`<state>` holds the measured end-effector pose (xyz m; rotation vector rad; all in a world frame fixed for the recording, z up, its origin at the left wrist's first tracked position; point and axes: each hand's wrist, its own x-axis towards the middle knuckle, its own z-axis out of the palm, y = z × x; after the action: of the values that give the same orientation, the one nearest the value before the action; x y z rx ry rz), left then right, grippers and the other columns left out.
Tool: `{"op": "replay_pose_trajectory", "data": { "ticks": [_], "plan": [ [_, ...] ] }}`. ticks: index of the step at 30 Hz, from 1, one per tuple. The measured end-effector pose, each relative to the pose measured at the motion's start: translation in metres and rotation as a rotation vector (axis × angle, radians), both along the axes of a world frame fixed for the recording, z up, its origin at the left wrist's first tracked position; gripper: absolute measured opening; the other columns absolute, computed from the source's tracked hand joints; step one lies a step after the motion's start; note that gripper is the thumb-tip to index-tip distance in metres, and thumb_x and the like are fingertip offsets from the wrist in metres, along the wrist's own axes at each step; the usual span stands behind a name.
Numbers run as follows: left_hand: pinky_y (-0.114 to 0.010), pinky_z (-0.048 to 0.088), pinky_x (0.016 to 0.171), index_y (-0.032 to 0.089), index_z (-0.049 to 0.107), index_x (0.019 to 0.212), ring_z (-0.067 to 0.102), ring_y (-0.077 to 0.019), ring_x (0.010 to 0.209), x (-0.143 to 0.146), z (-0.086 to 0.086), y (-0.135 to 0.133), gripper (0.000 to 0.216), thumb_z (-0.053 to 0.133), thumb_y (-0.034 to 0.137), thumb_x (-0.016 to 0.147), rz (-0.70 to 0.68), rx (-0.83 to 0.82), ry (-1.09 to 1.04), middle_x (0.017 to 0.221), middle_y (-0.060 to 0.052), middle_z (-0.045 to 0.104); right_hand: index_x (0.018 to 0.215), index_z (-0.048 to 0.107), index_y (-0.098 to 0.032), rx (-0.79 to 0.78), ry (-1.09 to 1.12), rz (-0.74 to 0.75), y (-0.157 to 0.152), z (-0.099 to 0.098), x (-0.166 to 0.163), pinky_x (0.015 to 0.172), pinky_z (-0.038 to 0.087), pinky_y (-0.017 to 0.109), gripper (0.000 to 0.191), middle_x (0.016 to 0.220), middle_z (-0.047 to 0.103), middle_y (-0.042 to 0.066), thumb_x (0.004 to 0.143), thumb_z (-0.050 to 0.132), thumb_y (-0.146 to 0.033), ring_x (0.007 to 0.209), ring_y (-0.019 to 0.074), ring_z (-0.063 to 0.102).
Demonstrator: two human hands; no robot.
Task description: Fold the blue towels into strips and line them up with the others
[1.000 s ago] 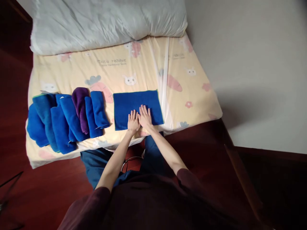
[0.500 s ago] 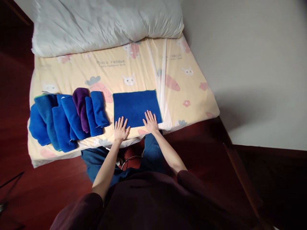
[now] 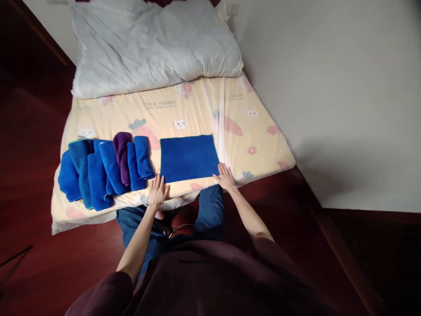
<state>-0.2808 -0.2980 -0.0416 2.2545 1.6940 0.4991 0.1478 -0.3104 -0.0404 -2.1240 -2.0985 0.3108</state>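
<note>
A dark blue towel (image 3: 188, 157) lies flat as a rectangle on the yellow cartoon-print bed sheet (image 3: 197, 114). My left hand (image 3: 158, 191) rests flat with fingers spread at the towel's near left corner, on the sheet. Flat and spread too, my right hand (image 3: 225, 176) sits at the towel's near right corner, fingertips touching its edge. Neither hand holds anything. To the left, a row of several rolled blue towels (image 3: 98, 173) with one purple towel (image 3: 122, 156) lies side by side.
A large white pillow (image 3: 154, 41) covers the head of the bed. A white wall (image 3: 329, 87) runs along the right side. Dark red wooden floor (image 3: 39, 263) surrounds the bed. My blue trousers (image 3: 210, 210) press against the mattress edge.
My hands slid apart from the towel's middle to its two near corners. The view shifted back, showing more of the pillow.
</note>
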Motion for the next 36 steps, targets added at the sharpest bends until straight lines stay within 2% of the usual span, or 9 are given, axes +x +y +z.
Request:
{"op": "replay_pose_trajectory", "data": {
  "ticks": [2, 5, 8, 12, 16, 19, 23, 28, 36],
  "plan": [
    [-0.060, 0.018, 0.134, 0.004, 0.045, 0.159, 0.018, -0.0346, 0.165, 0.001, 0.003, 0.002, 0.067, 0.040, 0.041, 0.103, -0.022, 0.033, 0.006, 0.174, -0.021, 0.024, 0.168, 0.032, -0.009, 0.041, 0.017, 0.047, -0.006, 0.005, 0.006, 0.137, 0.015, 0.057, 0.075, 0.176, 0.023, 0.014, 0.105, 0.045, -0.047, 0.167, 0.0293, 0.020],
    [-0.056, 0.019, 0.136, 0.007, 0.050, 0.156, 0.020, -0.0306, 0.164, 0.008, 0.007, 0.012, 0.059, 0.038, 0.024, 0.100, -0.158, 0.044, 0.024, 0.173, -0.019, 0.030, 0.163, 0.044, -0.012, 0.136, 0.078, 0.154, -0.009, 0.014, 0.009, 0.138, 0.017, 0.055, 0.070, 0.173, 0.033, 0.012, 0.098, 0.057, -0.035, 0.165, 0.0287, 0.026],
    [-0.055, 0.026, 0.134, 0.008, 0.052, 0.155, 0.029, -0.0290, 0.161, 0.019, 0.011, 0.028, 0.063, 0.032, 0.009, 0.095, -0.253, -0.002, 0.046, 0.167, -0.020, 0.042, 0.156, 0.055, -0.014, 0.151, 0.141, 0.226, 0.001, 0.020, 0.001, 0.136, 0.026, 0.054, 0.063, 0.165, 0.048, 0.012, 0.093, 0.056, -0.016, 0.160, 0.0263, 0.038],
    [-0.058, 0.038, 0.127, 0.010, 0.053, 0.156, 0.040, -0.0314, 0.156, 0.031, 0.014, 0.047, 0.069, 0.033, 0.003, 0.089, -0.204, -0.038, 0.071, 0.157, -0.024, 0.054, 0.144, 0.067, -0.013, 0.091, 0.141, 0.188, 0.023, 0.021, -0.018, 0.128, 0.041, 0.051, 0.063, 0.153, 0.060, 0.014, 0.085, 0.051, 0.003, 0.150, 0.0254, 0.053],
    [-0.057, 0.043, 0.124, 0.007, 0.056, 0.152, 0.046, -0.0323, 0.153, 0.032, 0.014, 0.053, 0.069, 0.033, 0.000, 0.087, -0.178, -0.068, 0.106, 0.154, -0.026, 0.055, 0.132, 0.075, -0.012, 0.070, 0.137, 0.104, 0.032, 0.016, -0.026, 0.121, 0.049, 0.046, 0.055, 0.147, 0.065, 0.015, 0.087, 0.049, 0.004, 0.144, 0.0248, 0.060],
    [-0.052, 0.042, 0.126, 0.003, 0.058, 0.149, 0.045, -0.0315, 0.153, 0.023, 0.010, 0.048, 0.065, 0.031, 0.001, 0.089, -0.195, -0.084, 0.124, 0.156, -0.027, 0.053, 0.130, 0.076, -0.012, 0.085, 0.172, 0.066, 0.027, 0.012, -0.020, 0.121, 0.049, 0.042, 0.056, 0.145, 0.066, 0.013, 0.087, 0.046, 0.005, 0.142, 0.0225, 0.061],
    [-0.048, 0.042, 0.127, 0.008, 0.055, 0.152, 0.045, -0.0275, 0.154, 0.004, 0.001, 0.030, 0.064, 0.033, 0.007, 0.092, -0.257, -0.064, 0.085, 0.158, -0.022, 0.054, 0.126, 0.079, -0.016, 0.124, 0.229, 0.084, 0.011, 0.008, -0.006, 0.117, 0.053, 0.041, 0.057, 0.140, 0.070, 0.010, 0.086, 0.045, 0.005, 0.137, 0.0215, 0.066],
    [-0.051, 0.036, 0.130, 0.011, 0.056, 0.152, 0.044, -0.0265, 0.154, -0.014, -0.008, -0.001, 0.062, 0.031, 0.013, 0.095, -0.319, -0.037, 0.009, 0.160, -0.018, 0.052, 0.119, 0.082, -0.021, 0.170, 0.340, 0.117, -0.012, -0.001, 0.008, 0.113, 0.057, 0.044, 0.056, 0.132, 0.076, 0.006, 0.083, 0.047, 0.005, 0.130, 0.0234, 0.071],
    [-0.055, 0.048, 0.123, 0.019, 0.070, 0.136, 0.060, -0.0261, 0.141, -0.026, -0.016, -0.004, 0.065, 0.047, 0.010, 0.075, -0.138, -0.040, -0.282, 0.141, -0.011, 0.071, 0.101, 0.085, -0.019, 0.223, 0.792, -0.035, -0.013, -0.019, 0.026, 0.113, 0.057, 0.042, 0.055, 0.119, 0.081, 0.007, 0.068, 0.046, 0.001, 0.121, 0.0221, 0.075]
  ]
}}
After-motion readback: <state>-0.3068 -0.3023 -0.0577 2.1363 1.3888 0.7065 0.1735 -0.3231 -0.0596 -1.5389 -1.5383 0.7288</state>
